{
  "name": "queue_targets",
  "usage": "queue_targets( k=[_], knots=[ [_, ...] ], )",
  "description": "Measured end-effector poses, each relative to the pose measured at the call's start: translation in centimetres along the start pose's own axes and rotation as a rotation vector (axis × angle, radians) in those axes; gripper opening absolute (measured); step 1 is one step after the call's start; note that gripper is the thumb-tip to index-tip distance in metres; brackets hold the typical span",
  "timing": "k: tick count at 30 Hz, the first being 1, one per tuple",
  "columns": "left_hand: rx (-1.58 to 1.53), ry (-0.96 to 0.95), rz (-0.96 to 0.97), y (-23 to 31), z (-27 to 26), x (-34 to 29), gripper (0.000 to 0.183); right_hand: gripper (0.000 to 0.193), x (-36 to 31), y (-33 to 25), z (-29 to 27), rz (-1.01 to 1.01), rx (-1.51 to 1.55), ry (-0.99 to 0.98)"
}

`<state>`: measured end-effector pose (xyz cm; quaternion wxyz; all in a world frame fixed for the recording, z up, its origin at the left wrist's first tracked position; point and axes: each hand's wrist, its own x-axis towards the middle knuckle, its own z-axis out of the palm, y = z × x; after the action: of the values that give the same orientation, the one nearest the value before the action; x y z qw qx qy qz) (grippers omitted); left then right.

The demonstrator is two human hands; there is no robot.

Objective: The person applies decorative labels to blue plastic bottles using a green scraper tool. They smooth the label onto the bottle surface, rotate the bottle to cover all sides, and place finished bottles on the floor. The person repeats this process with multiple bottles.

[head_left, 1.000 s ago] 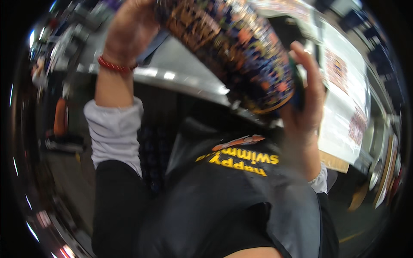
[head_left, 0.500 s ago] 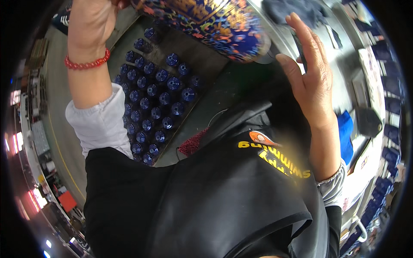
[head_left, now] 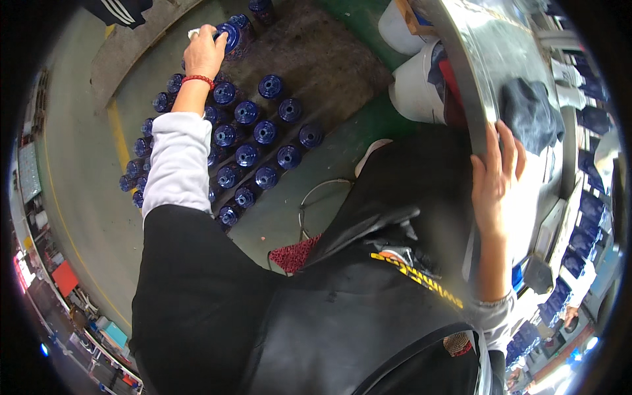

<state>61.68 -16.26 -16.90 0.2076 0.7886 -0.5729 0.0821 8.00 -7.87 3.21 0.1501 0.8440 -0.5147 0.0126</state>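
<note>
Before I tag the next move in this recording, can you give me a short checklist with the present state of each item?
1. Left hand at the blue vase: ok, fingers at its top rim.
2. Grip firm or loosened: cannot tell from this angle.
3. Vase base flat on the dark surface: cannot tell, base hidden.
4. Neighbouring vases upright: ok for those in plain view, tops facing up.
5. Left sleeve clear of the vases: cannot tell, it covers some from above.
6. Right hand free: ok, nothing held, fingers spread at the table edge.
</note>
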Motion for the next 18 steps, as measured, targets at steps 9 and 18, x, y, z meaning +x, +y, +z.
queue_targets(
  k=[9,18],
  knots=[
    [-0.032,-0.281,-0.379,-3.6,15.7,-1.7,0.039,0.056,1.9,-0.6,0.3,0.039,-0.057,-0.086],
    [0.042,-0.404,-0.511,-3.4,21.2,-5.6,0.044,0.052,1.8,-0.6,1.0,0.037,-0.069,-0.049]
  ],
)
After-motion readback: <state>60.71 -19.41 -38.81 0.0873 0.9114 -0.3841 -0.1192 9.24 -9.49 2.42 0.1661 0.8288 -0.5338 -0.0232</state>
